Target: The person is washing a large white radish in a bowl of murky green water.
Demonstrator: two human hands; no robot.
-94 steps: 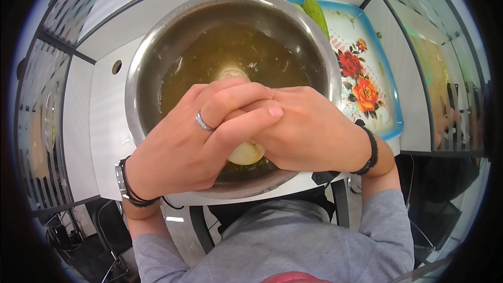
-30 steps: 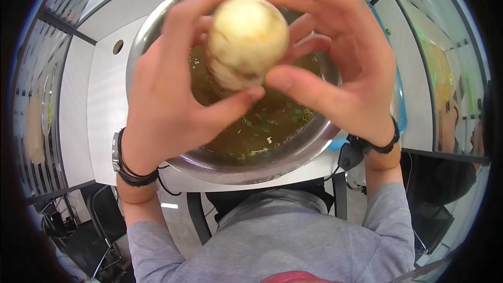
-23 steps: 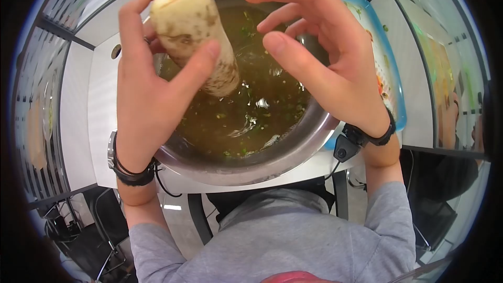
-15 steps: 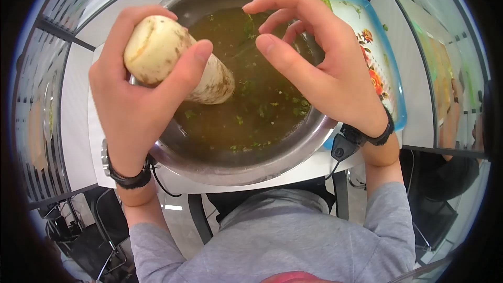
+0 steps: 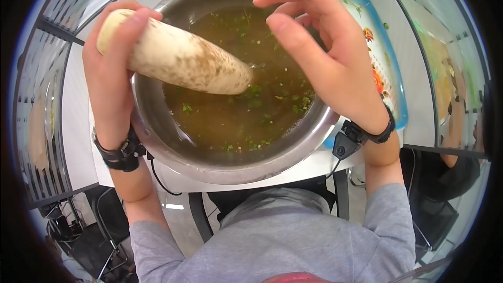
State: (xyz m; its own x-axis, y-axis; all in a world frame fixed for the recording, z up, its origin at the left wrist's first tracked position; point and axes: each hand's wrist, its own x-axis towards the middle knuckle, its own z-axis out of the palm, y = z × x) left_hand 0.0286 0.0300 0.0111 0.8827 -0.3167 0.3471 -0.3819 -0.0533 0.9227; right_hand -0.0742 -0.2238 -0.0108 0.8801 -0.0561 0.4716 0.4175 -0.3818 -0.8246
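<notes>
My left hand (image 5: 112, 57) is wrapped round the thick end of a white daikon radish (image 5: 183, 58), which has brown dirt marks along its side. The radish slants down to the right, its lower tip at the surface of murky brown water (image 5: 225, 126) in a large steel basin (image 5: 225, 173). Green leaf bits (image 5: 254, 94) float in that water. Over the right side of the basin hovers my right hand (image 5: 335, 47), fingers curved and apart, with nothing visible between them.
A white tray (image 5: 401, 94) with a blue rim and flower prints lies to the right, partly behind my right forearm. The basin stands on a white table (image 5: 251, 186). Partition panels (image 5: 78, 120) rise at both sides. A dark chair (image 5: 99, 230) is at lower left.
My left hand has turned and shifted left, tilting the radish flatter so more of its length shows. My right hand has moved slightly right. A green leaf beside it is no longer visible.
</notes>
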